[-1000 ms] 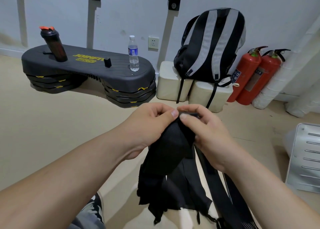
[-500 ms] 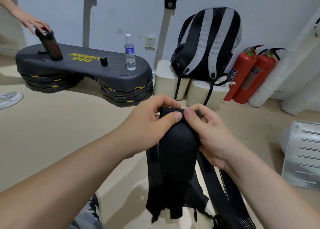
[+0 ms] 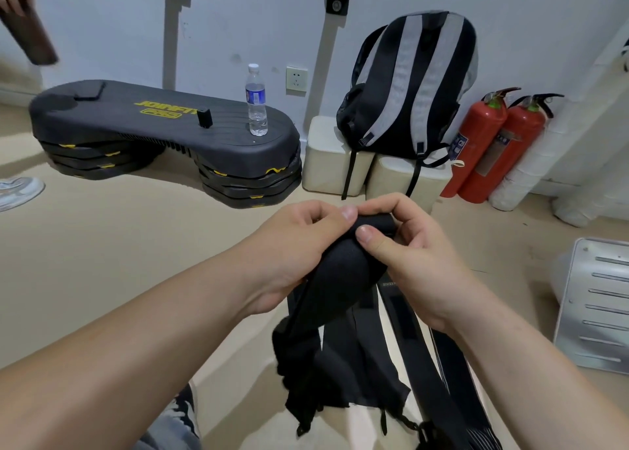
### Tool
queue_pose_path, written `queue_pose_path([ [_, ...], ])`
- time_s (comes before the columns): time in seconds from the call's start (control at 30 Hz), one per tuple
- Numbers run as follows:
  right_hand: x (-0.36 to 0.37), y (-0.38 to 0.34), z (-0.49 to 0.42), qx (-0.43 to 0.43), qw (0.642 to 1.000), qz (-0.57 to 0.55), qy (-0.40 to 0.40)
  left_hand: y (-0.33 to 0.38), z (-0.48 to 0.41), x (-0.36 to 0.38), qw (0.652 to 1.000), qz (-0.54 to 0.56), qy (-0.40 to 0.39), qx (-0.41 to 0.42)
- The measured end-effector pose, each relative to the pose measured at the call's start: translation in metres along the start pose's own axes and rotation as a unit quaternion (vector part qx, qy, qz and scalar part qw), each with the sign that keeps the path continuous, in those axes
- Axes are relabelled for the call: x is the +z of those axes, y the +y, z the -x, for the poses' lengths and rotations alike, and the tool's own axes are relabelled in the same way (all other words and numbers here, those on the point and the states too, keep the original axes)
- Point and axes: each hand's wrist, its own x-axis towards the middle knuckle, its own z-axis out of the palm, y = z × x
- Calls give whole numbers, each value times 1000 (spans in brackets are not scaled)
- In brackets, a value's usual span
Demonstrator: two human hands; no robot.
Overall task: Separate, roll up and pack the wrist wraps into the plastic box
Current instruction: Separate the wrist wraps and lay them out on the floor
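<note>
Curled over since the earlier frames: top edge of the wrap (image 3: pixel 340 279), flat then, now a small tight roll at the thumb tips. Lifted off the step (image 3: pixel 153 122) as well, the shaker (image 3: pixel 30 41), now in someone else's hand at the upper left corner.

Pinching that roll from both sides: left hand (image 3: pixel 299 245) with thumb on top and fingers (image 3: pixel 316 211) curled behind; right hand (image 3: pixel 418 255) with thumb pressed on the near face and fingers (image 3: pixel 401 207) hooked over the far side. Both clamped on the cloth, neither free.

Held in the air above the floor (image 3: pixel 102 262), in front of the body. Roll axis left to right, from one thumb to the other; long axis of the wrap straight down from it, toward the lap. Unrolled length hanging directly beneath the fingers, bunched against other black straps (image 3: pixel 418 374) tangled alongside. Equally near to both hands, with the roll centred between them.

Judged next: winding downward along the hanging tail, turning the roll over and over while keeping its edges square. Probably needing the tail pulled clear of the neighbouring straps first. No box plainly made out from here.
</note>
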Motion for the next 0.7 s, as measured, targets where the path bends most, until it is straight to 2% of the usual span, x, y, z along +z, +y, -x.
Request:
queue_pose_path([
  [0.07, 0, -4, 0, 68, 997, -38, -19, 0, 1, 0, 999, -13, 22, 23],
  [0.17, -3, -2, -2, 155, 986, -37, -57, -2, 1, 2, 996, -60, 24, 60],
  [0.27, -7, 1, 3, 191, 979, -18, -65, -1, 0, 5, 991, -91, 11, 95],
  [0.43, -20, 3, 15, 165, 985, -36, -37, 1, -10, 11, 989, -117, -26, 89],
  [0.57, -36, 7, 19, 139, 989, -38, 37, 0, -18, 29, 992, -101, -75, -12],
  [0.7, -50, 11, 23, 80, 994, 45, 65, -13, -32, 50, 989, -108, -71, -78],
])
